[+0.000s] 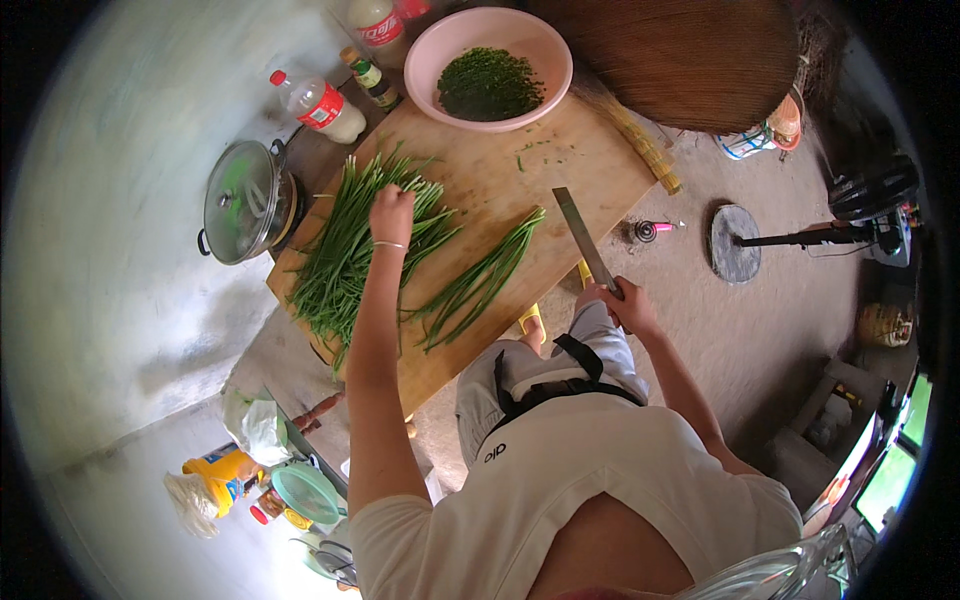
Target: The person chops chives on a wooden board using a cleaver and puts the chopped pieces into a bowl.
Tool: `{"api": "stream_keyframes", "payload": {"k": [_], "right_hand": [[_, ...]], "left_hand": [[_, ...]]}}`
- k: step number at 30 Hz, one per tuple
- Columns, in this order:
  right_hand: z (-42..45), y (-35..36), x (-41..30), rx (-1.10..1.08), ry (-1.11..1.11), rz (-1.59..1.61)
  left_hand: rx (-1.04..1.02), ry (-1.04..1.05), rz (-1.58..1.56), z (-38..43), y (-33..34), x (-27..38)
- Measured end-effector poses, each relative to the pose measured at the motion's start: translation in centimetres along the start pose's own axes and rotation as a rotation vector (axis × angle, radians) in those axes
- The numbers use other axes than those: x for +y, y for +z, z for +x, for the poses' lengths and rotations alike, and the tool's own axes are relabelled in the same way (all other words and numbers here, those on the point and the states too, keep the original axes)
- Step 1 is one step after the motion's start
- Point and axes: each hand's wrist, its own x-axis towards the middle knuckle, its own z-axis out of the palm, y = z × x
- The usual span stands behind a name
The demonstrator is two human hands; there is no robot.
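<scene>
My left hand [391,214], with a band at the wrist, is curled over the pale stem ends of a large heap of garlic chives [330,277] on the wooden board [510,187]. Its fingertips are hidden, so I cannot tell whether stalks are gripped. My right hand [628,306] is closed around the handle of a kitchen knife [579,229], held off the board's near edge with the blade pointing away from me. Between the hands lies a smaller bunch of chives [484,277]. Chopped greens [491,84] fill part of a pink basin [555,71] at the board's far end.
A lidded pot [244,202], a red-capped plastic bottle [322,109] and a sauce bottle [371,81] stand left of the board by the wall. A straw broom [645,150] leans at the far right corner. A fan [795,234] stands on the floor.
</scene>
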Motion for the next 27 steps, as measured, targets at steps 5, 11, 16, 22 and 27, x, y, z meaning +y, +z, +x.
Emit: {"api": "stream_keyframes", "payload": {"k": [5, 11, 16, 22, 27], "right_hand": [[-0.1, -0.1, 1.1, 0.008, -0.039, 0.049], [0.1, -0.7, 0.2, 0.019, -0.044, 0.034], [0.5, -0.9, 0.0, -0.001, 0.056, -0.026], [2.0, -0.1, 1.4, 0.003, -0.012, -0.220], [3.9, -0.3, 2.8, 0.085, -0.240, -0.463]], "left_hand": [[0.167, -0.013, -0.624, -1.6, -7.1, -1.0], [-0.122, -0.107, -0.917, -6.7, -13.6, 4.2], [-0.138, 0.270, -0.404, -9.3, -2.0, 5.9], [0.026, 0.274, -0.270, -10.8, 11.8, 7.5], [0.017, 0.223, -0.080, -10.2, 13.9, 9.3]]}}
